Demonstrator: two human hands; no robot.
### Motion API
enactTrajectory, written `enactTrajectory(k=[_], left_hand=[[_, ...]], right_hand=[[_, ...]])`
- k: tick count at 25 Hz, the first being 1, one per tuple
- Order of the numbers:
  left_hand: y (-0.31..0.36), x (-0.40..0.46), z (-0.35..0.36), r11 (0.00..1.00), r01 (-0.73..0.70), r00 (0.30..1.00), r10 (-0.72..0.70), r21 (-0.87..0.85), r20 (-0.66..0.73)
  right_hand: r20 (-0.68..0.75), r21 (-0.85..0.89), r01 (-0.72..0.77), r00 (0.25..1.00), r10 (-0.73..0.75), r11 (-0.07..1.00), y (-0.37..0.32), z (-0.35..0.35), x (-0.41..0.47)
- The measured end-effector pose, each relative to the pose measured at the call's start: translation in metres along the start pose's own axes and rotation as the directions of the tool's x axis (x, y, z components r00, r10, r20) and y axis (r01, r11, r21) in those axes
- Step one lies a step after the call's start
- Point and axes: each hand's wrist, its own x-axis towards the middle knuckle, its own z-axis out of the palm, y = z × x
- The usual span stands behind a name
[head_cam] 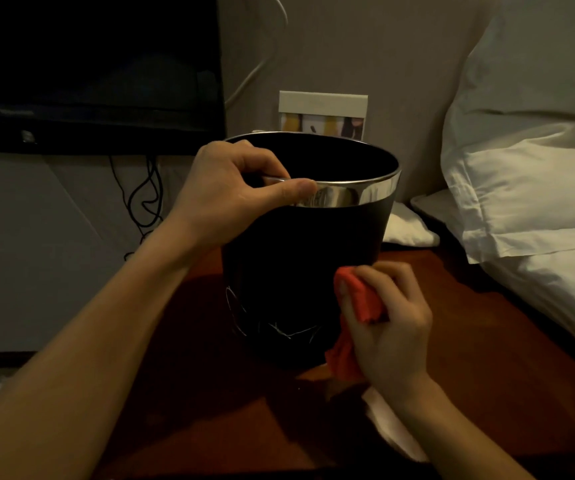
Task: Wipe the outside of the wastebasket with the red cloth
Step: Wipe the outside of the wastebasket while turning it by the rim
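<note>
A black wastebasket (293, 265) with a shiny chrome band at its rim stands upright on a dark red-brown table (469, 341). White scratch marks show low on its near side. My left hand (237, 192) grips the near-left rim, thumb lying on the chrome band. My right hand (390, 327) holds a bunched red cloth (358, 306) pressed against the lower right side of the wastebasket, with part of the cloth hanging down near its base.
White pillows (528, 181) crowd the right side, close to the wastebasket. A dark screen (92, 71) with dangling black cables (147, 199) is on the left wall. A small framed card (324, 109) stands behind the wastebasket. White paper (393, 427) lies under my right wrist.
</note>
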Motion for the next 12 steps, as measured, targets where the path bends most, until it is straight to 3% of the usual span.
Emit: enactTrajectory(k=[5, 12], left_hand=[[-0.003, 0.001, 0.000, 1.000, -0.017, 1.000, 0.017, -0.009, -0.013], [-0.004, 0.001, 0.000, 1.000, -0.016, 1.000, 0.016, -0.024, -0.008]], right_hand=[[0.142, 0.078, -0.001, 0.990, -0.010, 0.997, 0.009, 0.011, -0.035], [-0.051, -0.012, 0.006, 0.999, -0.007, 1.000, 0.006, -0.003, 0.008]])
